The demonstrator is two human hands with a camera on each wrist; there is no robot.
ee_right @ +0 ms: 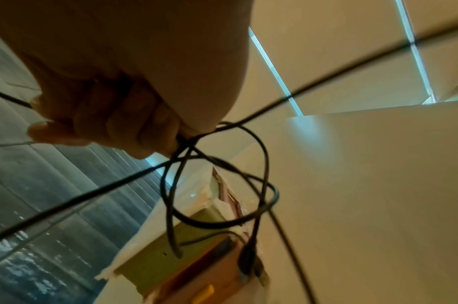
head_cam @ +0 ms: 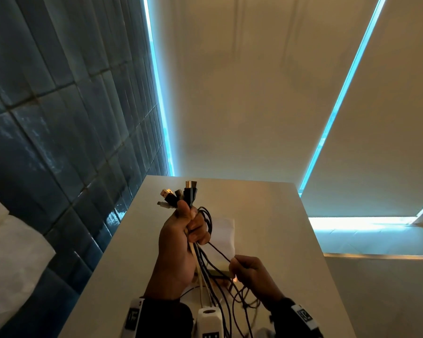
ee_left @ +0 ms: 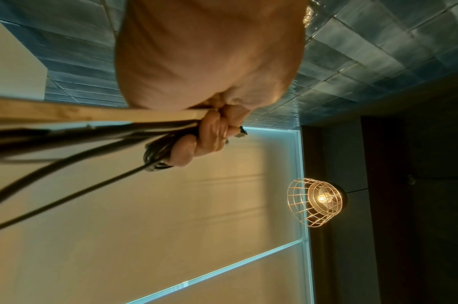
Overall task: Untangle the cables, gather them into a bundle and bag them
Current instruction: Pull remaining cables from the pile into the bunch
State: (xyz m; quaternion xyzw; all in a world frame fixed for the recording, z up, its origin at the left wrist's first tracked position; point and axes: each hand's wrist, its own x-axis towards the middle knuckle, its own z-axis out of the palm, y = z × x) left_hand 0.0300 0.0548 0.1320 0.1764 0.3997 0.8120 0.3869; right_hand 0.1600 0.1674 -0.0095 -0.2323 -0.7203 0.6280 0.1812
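My left hand [head_cam: 181, 230] grips a bundle of black and cream cables [head_cam: 200, 264] held upright above the white table [head_cam: 266, 215]. Several plugs [head_cam: 181, 193] stick out above the fist. The same fist closed round the cables [ee_left: 92, 127] shows in the left wrist view. My right hand [head_cam: 244, 267] pinches one thin black cable [head_cam: 217, 250] that runs up to the left fist. In the right wrist view that hand [ee_right: 105, 115] holds the thin cable [ee_right: 313, 82], with dark loops [ee_right: 222, 185] hanging below the fingers. A white bag [head_cam: 221, 236] lies flat on the table behind the hands.
A dark blue tiled wall [head_cam: 59, 118] runs along the left of the table. Cream window blinds [head_cam: 254, 93] stand behind it. A cage pendant lamp [ee_left: 316, 199] hangs overhead. A coloured box or booklet [ee_right: 196, 257] lies on the table under the cables.
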